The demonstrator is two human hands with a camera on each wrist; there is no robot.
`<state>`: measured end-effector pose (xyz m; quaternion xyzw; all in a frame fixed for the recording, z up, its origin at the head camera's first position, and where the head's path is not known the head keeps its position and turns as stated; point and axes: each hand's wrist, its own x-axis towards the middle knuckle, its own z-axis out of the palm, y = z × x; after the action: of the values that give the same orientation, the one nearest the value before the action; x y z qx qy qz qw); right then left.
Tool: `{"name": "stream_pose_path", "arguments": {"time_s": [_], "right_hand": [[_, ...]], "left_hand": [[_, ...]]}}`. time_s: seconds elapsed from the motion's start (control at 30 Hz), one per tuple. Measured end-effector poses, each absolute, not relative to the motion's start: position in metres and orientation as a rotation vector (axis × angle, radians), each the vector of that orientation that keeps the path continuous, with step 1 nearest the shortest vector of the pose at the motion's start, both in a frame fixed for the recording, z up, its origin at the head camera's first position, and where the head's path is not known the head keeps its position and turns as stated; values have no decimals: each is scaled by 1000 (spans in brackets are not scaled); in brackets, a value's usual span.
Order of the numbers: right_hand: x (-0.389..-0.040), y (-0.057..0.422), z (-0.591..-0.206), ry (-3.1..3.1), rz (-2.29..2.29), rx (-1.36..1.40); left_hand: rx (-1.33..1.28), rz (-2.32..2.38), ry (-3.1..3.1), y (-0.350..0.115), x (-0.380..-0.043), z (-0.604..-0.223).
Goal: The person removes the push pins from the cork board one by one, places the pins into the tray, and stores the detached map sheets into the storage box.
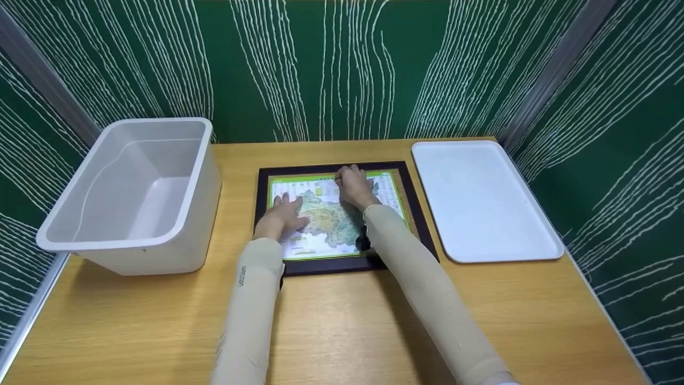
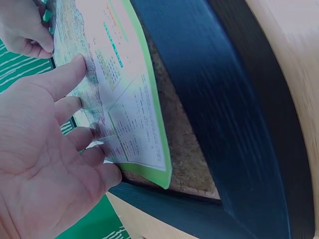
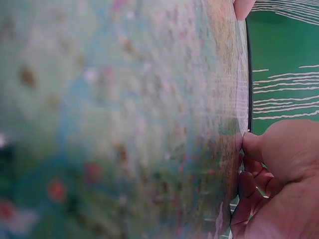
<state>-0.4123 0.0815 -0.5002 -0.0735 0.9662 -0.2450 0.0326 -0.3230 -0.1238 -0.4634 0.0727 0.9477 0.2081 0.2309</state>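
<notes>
A printed map with a green border lies on a cork board inside a dark frame. My left hand rests on the map's left part, fingers spread. In the left wrist view its fingertips touch the sheet, and one map corner stands slightly off the cork. At the map's top edge, right of its middle, my right hand has its fingers bent and drawn together. The right wrist view shows the thumb close to the sheet; whether anything small is between the fingertips is hidden.
A deep white plastic tub stands left of the frame. A white tray lies to the right. All rest on a wooden table, with green walls behind and at the sides. A black wrist camera hangs below my right wrist.
</notes>
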Motion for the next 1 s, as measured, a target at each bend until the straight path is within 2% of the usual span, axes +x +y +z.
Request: {"name": "stream_pose_path", "arguments": {"time_s": [1.0], "right_hand": [[-417, 78, -498, 2964, -626, -267]], "left_hand": [[174, 608, 2562, -125, -324, -462]]}}
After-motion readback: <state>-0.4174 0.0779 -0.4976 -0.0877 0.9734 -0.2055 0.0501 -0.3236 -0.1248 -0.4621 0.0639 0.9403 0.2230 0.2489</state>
